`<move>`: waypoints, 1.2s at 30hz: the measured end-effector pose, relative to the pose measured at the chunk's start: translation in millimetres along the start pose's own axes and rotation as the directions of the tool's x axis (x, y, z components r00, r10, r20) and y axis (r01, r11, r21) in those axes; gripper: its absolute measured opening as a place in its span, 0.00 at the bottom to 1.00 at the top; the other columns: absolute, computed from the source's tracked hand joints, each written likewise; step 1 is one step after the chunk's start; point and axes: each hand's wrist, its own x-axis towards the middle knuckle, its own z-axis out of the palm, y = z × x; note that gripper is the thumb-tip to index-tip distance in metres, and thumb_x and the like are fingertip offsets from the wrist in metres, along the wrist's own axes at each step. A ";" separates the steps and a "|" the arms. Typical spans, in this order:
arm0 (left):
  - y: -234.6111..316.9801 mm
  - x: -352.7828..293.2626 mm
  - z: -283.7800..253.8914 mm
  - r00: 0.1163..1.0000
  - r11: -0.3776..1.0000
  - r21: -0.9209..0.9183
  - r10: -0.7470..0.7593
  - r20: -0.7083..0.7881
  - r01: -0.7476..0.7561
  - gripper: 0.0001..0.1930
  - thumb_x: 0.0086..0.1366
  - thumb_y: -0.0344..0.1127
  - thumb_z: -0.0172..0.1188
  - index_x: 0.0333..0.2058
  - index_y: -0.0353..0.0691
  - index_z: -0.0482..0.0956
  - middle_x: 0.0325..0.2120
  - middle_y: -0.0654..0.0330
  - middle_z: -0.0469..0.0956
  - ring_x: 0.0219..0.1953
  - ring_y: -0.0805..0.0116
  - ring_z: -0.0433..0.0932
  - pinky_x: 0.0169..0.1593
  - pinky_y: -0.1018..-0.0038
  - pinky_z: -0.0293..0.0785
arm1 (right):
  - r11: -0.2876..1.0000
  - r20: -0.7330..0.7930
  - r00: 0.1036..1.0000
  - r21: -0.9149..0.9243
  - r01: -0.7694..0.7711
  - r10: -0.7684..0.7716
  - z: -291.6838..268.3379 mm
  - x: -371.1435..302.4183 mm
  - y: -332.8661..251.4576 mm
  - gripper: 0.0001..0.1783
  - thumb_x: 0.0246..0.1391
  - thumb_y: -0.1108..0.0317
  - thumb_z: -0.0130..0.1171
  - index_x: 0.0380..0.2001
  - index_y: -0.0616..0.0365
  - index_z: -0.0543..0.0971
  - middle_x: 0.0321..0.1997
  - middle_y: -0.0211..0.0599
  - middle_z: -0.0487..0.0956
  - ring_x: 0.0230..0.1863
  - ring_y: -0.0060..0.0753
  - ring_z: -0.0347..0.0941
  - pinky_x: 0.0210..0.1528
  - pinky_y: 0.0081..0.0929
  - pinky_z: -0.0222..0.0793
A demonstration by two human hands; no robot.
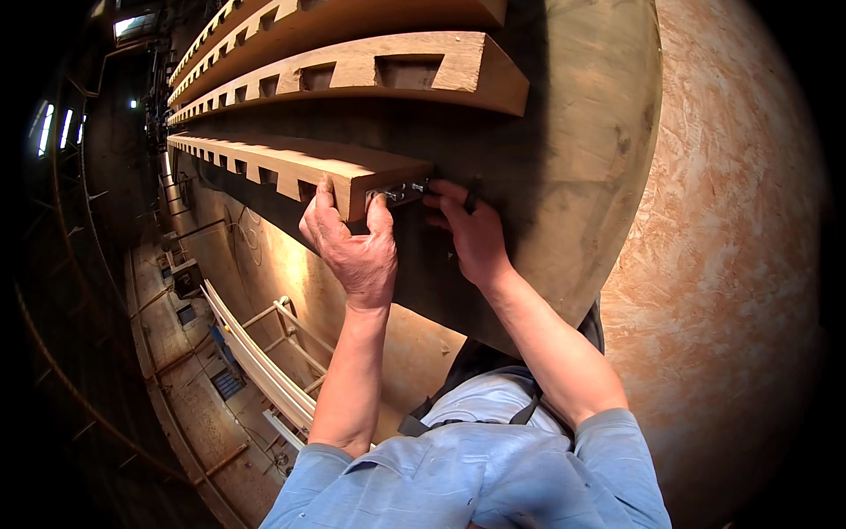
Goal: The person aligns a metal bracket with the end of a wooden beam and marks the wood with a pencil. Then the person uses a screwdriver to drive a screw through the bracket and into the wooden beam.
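A long notched wooden beam [379,164] lies nearest me on the dark tabletop [608,132]. Fingers and thumb of my left hand [357,256] close round its near end corner, the fingers on the notched side and the thumb at the end face. Against that end face sits a small shiny metal fitting [404,193] with what look like screws or bolts. My right hand [478,236] pinches the fitting's right end, with fingertips curled in and partly in shadow. The fitting's exact kind cannot be made out.
Parallel to it lie another notched beam [352,70] and further beams behind. The tabletop's rounded edge curves along the right, above a mottled tan floor [723,264]. To the lower left stand a pale wooden frame [291,331] and long light-coloured strips [256,357].
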 end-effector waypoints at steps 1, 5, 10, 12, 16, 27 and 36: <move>-0.7 -0.5 -0.5 1.000 1.000 -0.002 -0.006 0.001 0.006 0.31 0.57 0.31 0.69 0.58 0.30 0.69 0.47 0.51 0.73 0.50 0.54 0.69 0.57 0.62 0.67 | 1.000 0.005 1.000 -0.002 -0.017 0.017 -0.1 -0.3 -1.3 0.19 0.67 0.67 0.52 0.58 0.60 0.76 0.51 0.39 0.81 0.45 0.29 0.78 0.36 0.22 0.75; -1.7 -1.1 -1.2 1.000 1.000 -0.006 -0.019 0.008 0.019 0.30 0.57 0.30 0.68 0.58 0.30 0.69 0.47 0.51 0.73 0.51 0.54 0.69 0.57 0.62 0.67 | 0.999 0.019 0.999 -0.004 -0.043 0.043 0.1 -1.3 -5.4 0.19 0.68 0.66 0.51 0.59 0.60 0.75 0.51 0.39 0.81 0.46 0.30 0.78 0.39 0.22 0.73; -0.7 0.0 -1.2 1.000 1.000 -0.006 -0.012 0.001 0.012 0.30 0.57 0.30 0.68 0.58 0.30 0.69 0.47 0.50 0.73 0.50 0.53 0.70 0.57 0.61 0.67 | 0.999 0.030 0.999 0.021 -0.037 0.036 1.1 -2.4 -7.6 0.19 0.69 0.67 0.50 0.58 0.63 0.75 0.54 0.41 0.79 0.50 0.32 0.77 0.46 0.26 0.74; -0.9 0.5 -1.7 1.000 1.000 0.003 -0.005 -0.002 0.005 0.30 0.57 0.30 0.68 0.58 0.30 0.69 0.46 0.50 0.73 0.50 0.53 0.70 0.57 0.61 0.66 | 0.998 0.044 0.998 0.019 -0.053 0.053 3.2 -3.9 -13.6 0.19 0.69 0.69 0.49 0.58 0.67 0.73 0.59 0.43 0.76 0.59 0.36 0.74 0.56 0.33 0.74; 0.9 0.8 -1.2 1.000 1.000 -0.005 -0.022 -0.003 0.022 0.30 0.57 0.30 0.68 0.58 0.31 0.70 0.46 0.50 0.74 0.50 0.53 0.70 0.58 0.60 0.66 | 0.998 0.034 0.997 0.012 -0.069 0.068 3.1 -4.3 -15.8 0.19 0.69 0.68 0.49 0.57 0.67 0.74 0.59 0.43 0.76 0.59 0.36 0.74 0.56 0.34 0.74; 1.1 0.5 -0.7 0.999 0.999 -0.029 -0.036 -0.010 0.036 0.30 0.57 0.30 0.68 0.58 0.31 0.70 0.46 0.51 0.73 0.51 0.53 0.70 0.58 0.61 0.65 | 0.997 0.040 0.996 -0.005 -0.075 0.075 2.0 -3.3 -14.9 0.19 0.69 0.68 0.49 0.57 0.67 0.74 0.59 0.43 0.76 0.59 0.36 0.74 0.56 0.34 0.74; 6.4 1.6 -2.0 0.999 0.999 -0.010 -0.049 -0.004 0.049 0.29 0.57 0.29 0.68 0.57 0.32 0.70 0.45 0.51 0.73 0.51 0.54 0.70 0.59 0.61 0.65 | 0.998 0.057 0.997 -0.018 -0.055 0.056 -1.7 -0.3 -10.8 0.19 0.69 0.67 0.49 0.57 0.67 0.74 0.58 0.44 0.77 0.58 0.36 0.75 0.55 0.34 0.75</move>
